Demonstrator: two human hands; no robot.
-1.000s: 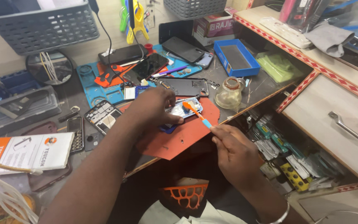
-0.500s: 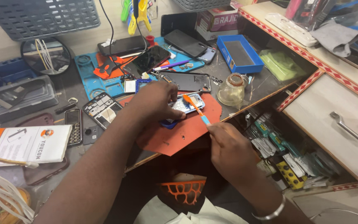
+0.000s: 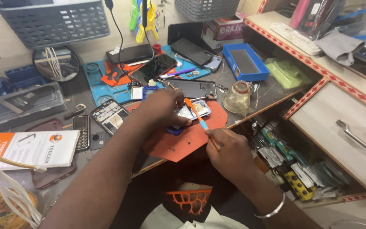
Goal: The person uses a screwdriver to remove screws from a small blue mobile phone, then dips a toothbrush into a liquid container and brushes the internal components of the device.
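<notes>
The left hand (image 3: 162, 108) pressed an opened phone (image 3: 190, 112) flat on the orange mat (image 3: 183, 135) near the front edge of the bench (image 3: 272, 91), fingers closed over its near end. The right hand (image 3: 227, 148) pinched a thin orange and blue pry tool (image 3: 200, 121), its tip on the phone's exposed inside. A slip looked possible: too much force could gouge a part or flick the phone toward the glass bottle (image 3: 239, 96) just beside the mat
</notes>
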